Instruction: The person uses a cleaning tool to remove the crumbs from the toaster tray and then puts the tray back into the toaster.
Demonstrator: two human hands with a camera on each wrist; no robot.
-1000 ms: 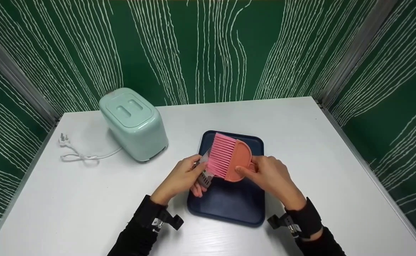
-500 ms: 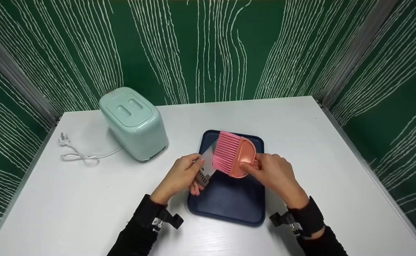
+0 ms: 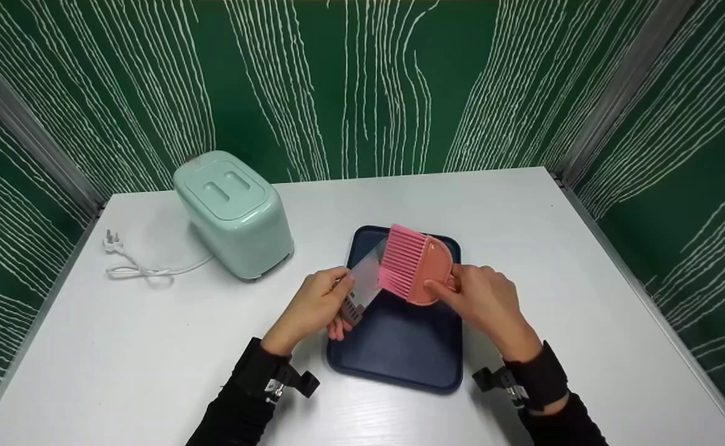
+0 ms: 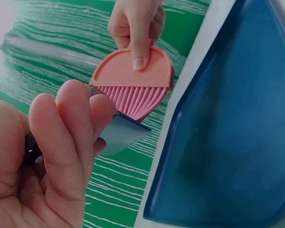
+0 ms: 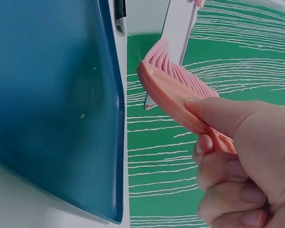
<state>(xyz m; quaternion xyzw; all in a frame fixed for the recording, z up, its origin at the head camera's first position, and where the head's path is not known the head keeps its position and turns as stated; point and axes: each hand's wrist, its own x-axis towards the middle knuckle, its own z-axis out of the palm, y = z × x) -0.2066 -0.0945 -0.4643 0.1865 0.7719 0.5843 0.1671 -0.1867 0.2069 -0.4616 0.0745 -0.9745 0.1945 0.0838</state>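
Observation:
In the head view my left hand (image 3: 316, 303) grips a thin metal crumb tray (image 3: 362, 285) by its grey slotted end. The plate slants up and away over a dark blue serving tray (image 3: 399, 359). My right hand (image 3: 486, 300) pinches a small hand brush (image 3: 431, 272), orange with pink bristles, thumb flat on its body. Seen from the right wrist, the bristles (image 5: 173, 66) bend against the metal plate (image 5: 176, 33). The left wrist view shows my curled left fingers (image 4: 66, 128) hiding most of the slotted end. A few pale specks (image 5: 82, 116) lie on the blue tray.
A mint-green toaster (image 3: 238, 217) with a lid over its top stands at the back left of the white table (image 3: 585, 322). Its white cord (image 3: 151, 271) and plug (image 3: 112, 243) lie to the left. Green walls with white lines (image 3: 399, 93) enclose the table.
My right hand has drawn the brush right and slightly away along the metal plate, uncovering more of it. The left hand has barely shifted.

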